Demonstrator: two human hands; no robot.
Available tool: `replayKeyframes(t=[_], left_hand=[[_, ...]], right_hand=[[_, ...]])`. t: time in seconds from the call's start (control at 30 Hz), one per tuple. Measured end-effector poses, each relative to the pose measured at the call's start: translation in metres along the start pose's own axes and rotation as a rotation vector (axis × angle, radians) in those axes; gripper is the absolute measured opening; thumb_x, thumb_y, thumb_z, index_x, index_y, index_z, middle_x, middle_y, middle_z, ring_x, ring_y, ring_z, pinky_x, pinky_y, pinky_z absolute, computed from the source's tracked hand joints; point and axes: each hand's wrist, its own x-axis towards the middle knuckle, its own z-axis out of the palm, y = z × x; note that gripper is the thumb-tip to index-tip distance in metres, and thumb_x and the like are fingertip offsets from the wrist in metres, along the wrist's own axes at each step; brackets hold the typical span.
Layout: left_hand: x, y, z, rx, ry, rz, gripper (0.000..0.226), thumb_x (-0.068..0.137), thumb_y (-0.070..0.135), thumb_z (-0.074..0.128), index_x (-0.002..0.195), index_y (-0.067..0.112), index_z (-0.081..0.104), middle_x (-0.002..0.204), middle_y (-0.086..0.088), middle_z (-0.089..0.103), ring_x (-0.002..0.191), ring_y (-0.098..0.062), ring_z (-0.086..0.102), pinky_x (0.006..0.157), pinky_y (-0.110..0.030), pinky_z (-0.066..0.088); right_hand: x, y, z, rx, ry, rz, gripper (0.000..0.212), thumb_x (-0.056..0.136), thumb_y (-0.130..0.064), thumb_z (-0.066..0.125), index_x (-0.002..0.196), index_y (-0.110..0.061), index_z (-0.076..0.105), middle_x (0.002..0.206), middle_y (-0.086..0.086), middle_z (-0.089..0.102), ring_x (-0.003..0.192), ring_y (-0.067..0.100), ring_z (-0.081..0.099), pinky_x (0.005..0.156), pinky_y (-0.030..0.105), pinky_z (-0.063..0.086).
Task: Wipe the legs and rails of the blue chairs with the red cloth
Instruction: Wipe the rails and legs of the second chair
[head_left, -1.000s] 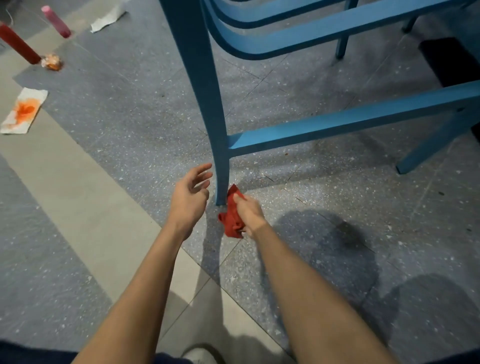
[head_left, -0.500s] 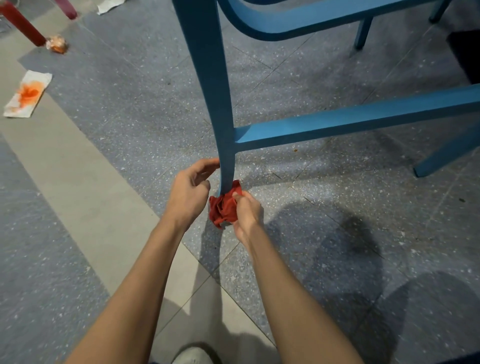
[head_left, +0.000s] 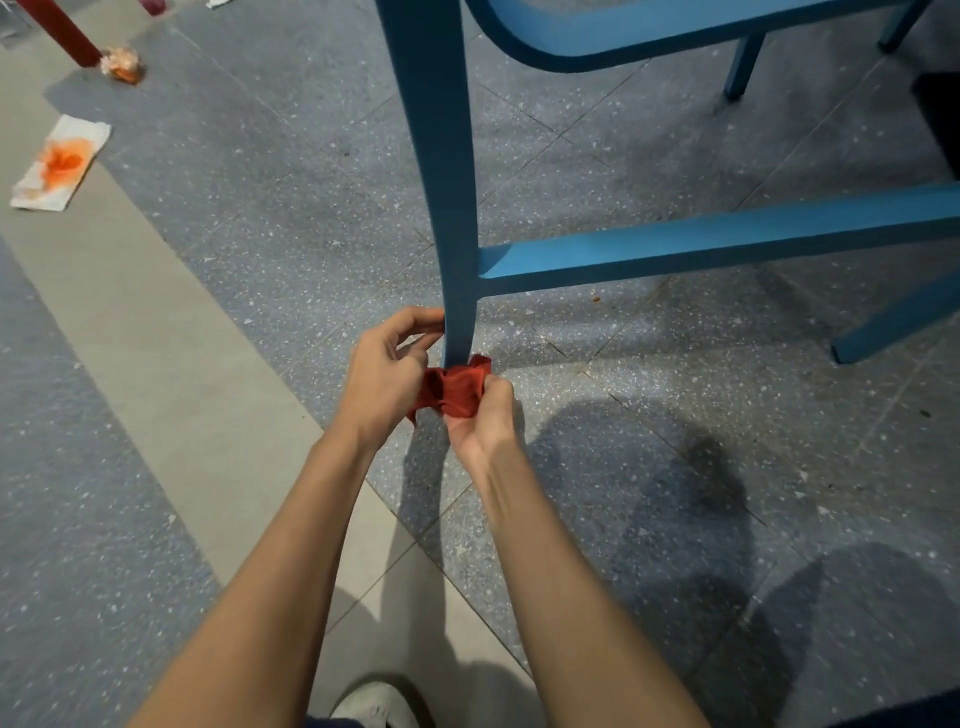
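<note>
A blue chair leg (head_left: 447, 197) runs down the middle of the view to the floor. A blue side rail (head_left: 727, 241) leaves it to the right, and a curved upper rail (head_left: 597, 47) sits above. The bunched red cloth (head_left: 457, 389) is at the foot of the leg, covering its base. My right hand (head_left: 483, 421) grips the cloth from below right. My left hand (head_left: 384, 374) holds the cloth's left part, its fingers curled close to the leg's left side.
Other blue legs stand at the right (head_left: 893, 325) and far back (head_left: 743, 67). On the floor at left lie a stained paper napkin (head_left: 60, 166), a crumpled wrapper (head_left: 122, 65) and a red leg (head_left: 60, 31). My shoe (head_left: 374, 706) shows at the bottom.
My left hand, open and apart a second ago, has closed in on the leg and taken the cloth's left part. The cloth has bunched around the leg's foot.
</note>
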Motion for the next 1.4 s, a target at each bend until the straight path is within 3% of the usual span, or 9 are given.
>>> replayKeyframes(t=[0.13, 0.37, 0.47, 0.53, 0.7, 0.87, 1.03, 1.17, 1.4], left_hand=[[0.001, -0.001, 0.000, -0.006, 0.020, 0.022, 0.040, 0.083, -0.020, 0.041, 0.102, 0.006, 0.066, 0.101, -0.002, 0.067, 0.083, 0.009, 0.062, 0.071, -0.008, 0.048], [-0.002, -0.002, 0.000, 0.007, 0.010, 0.006, 0.043, 0.083, -0.017, 0.040, 0.106, 0.009, 0.066, 0.108, -0.002, 0.068, 0.091, 0.007, 0.061, 0.069, -0.004, 0.045], [-0.004, 0.001, -0.003, -0.083, -0.024, -0.063, 0.040, 0.086, -0.004, 0.041, 0.107, 0.016, 0.069, 0.109, -0.001, 0.070, 0.105, -0.009, 0.063, 0.074, -0.013, 0.048], [-0.006, 0.002, -0.006, -0.160, -0.062, -0.121, 0.035, 0.085, 0.012, 0.044, 0.107, 0.021, 0.071, 0.110, -0.004, 0.070, 0.105, -0.017, 0.063, 0.080, -0.028, 0.047], [-0.010, 0.018, -0.008, -0.293, -0.085, -0.060, 0.041, 0.089, 0.047, 0.052, 0.114, 0.018, 0.068, 0.118, 0.002, 0.067, 0.116, -0.010, 0.058, 0.106, -0.031, 0.038], [-0.013, 0.033, -0.002, -0.294, -0.097, -0.019, 0.026, 0.091, 0.044, 0.049, 0.100, 0.031, 0.070, 0.105, 0.016, 0.070, 0.109, -0.003, 0.061, 0.097, -0.021, 0.045], [-0.013, 0.031, 0.001, -0.223, -0.095, -0.054, 0.027, 0.090, 0.053, 0.044, 0.096, 0.038, 0.066, 0.105, 0.023, 0.066, 0.112, 0.002, 0.056, 0.103, -0.036, 0.039], [-0.015, 0.027, 0.002, -0.229, -0.111, -0.047, 0.025, 0.092, 0.051, 0.043, 0.098, 0.038, 0.063, 0.110, 0.022, 0.064, 0.114, 0.003, 0.054, 0.102, -0.034, 0.038], [-0.013, 0.029, -0.002, -0.228, -0.139, -0.009, 0.027, 0.090, 0.051, 0.045, 0.098, 0.034, 0.065, 0.102, 0.020, 0.068, 0.109, -0.001, 0.059, 0.083, -0.013, 0.046]], right_hand=[[-0.013, -0.005, -0.001, -0.010, -0.004, -0.037, 0.027, 0.083, 0.012, 0.034, 0.087, 0.001, 0.058, 0.079, 0.015, 0.063, 0.065, 0.025, 0.062, 0.068, 0.039, 0.055], [-0.022, -0.011, 0.008, -0.078, 0.088, -0.028, 0.028, 0.091, 0.013, 0.036, 0.072, 0.001, 0.052, 0.051, 0.012, 0.060, 0.037, 0.018, 0.058, 0.050, 0.032, 0.054], [-0.030, -0.017, 0.010, -0.082, 0.054, -0.033, 0.023, 0.089, 0.015, 0.035, 0.095, 0.014, 0.057, 0.062, 0.014, 0.058, 0.054, 0.025, 0.059, 0.065, 0.041, 0.054], [-0.038, -0.020, 0.012, -0.075, 0.025, -0.061, 0.027, 0.089, 0.015, 0.035, 0.107, 0.020, 0.054, 0.066, 0.014, 0.057, 0.054, 0.023, 0.059, 0.058, 0.037, 0.052], [-0.056, -0.022, 0.015, -0.018, -0.041, -0.136, 0.025, 0.091, 0.011, 0.037, 0.112, 0.010, 0.051, 0.087, 0.019, 0.062, 0.066, 0.020, 0.065, 0.062, 0.033, 0.058], [-0.053, -0.016, 0.016, -0.045, 0.031, -0.176, 0.029, 0.089, 0.013, 0.038, 0.114, 0.007, 0.051, 0.087, 0.015, 0.060, 0.075, 0.023, 0.062, 0.067, 0.036, 0.057], [-0.028, -0.002, 0.018, -0.086, 0.105, -0.155, 0.029, 0.088, 0.011, 0.035, 0.113, 0.009, 0.050, 0.087, 0.022, 0.064, 0.066, 0.028, 0.064, 0.072, 0.049, 0.059], [-0.023, -0.005, 0.017, -0.065, 0.094, -0.118, 0.020, 0.095, -0.002, 0.042, 0.109, 0.003, 0.056, 0.073, 0.014, 0.062, 0.057, 0.023, 0.061, 0.068, 0.043, 0.056], [-0.039, -0.021, 0.014, 0.018, -0.051, -0.136, 0.033, 0.093, 0.001, 0.037, 0.123, 0.009, 0.049, 0.088, 0.020, 0.060, 0.070, 0.025, 0.062, 0.059, 0.033, 0.055]])
